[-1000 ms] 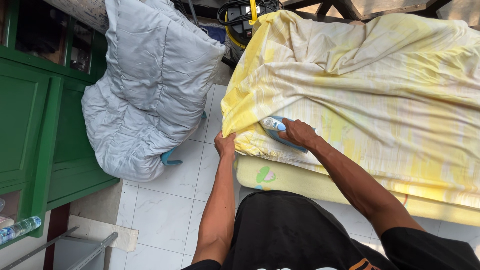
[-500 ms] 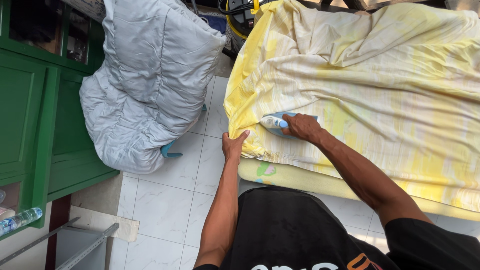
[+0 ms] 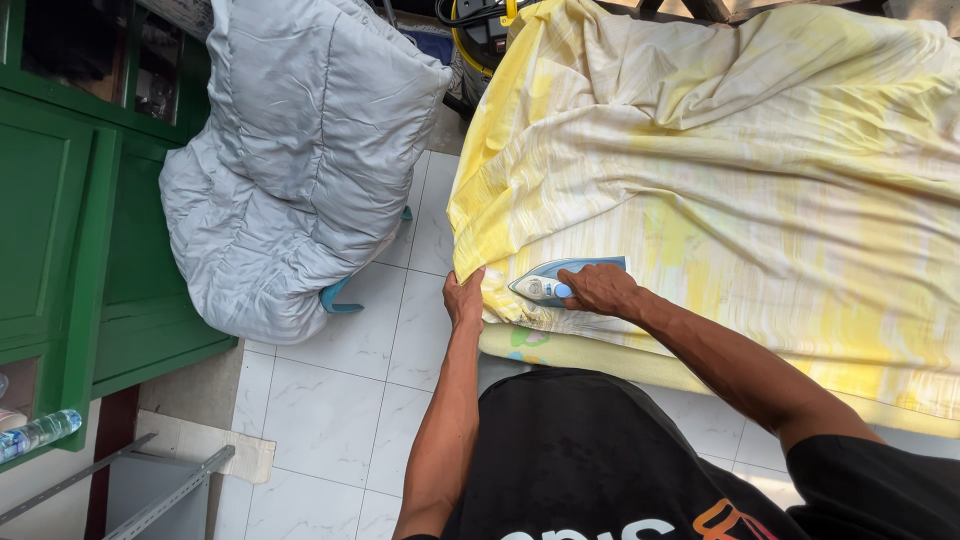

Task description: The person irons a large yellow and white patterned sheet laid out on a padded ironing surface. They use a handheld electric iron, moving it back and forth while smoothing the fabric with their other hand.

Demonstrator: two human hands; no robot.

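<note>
Across the worktop (image 3: 560, 352) lies a big yellow-and-white sheet (image 3: 740, 190), and most of it is yet to be pressed: the far half is heaped in deep folds and creases, while only the near strip along the front edge looks flat. Ironing seems to be at an early stage, working out from the left corner. Left of it on the tiled floor (image 3: 330, 400) sits a bulky grey bundle (image 3: 290, 170) against a green cabinet (image 3: 60, 220). The right hand (image 3: 598, 290) is clenched around the handle of the blue iron (image 3: 555, 280), which rests flat on the sheet near that corner. The left hand (image 3: 464, 298) pinches the sheet's edge taut. Compared with a second ago, the iron has slid slightly toward the edge, and the left hand has moved a little lower along the hem.
</note>
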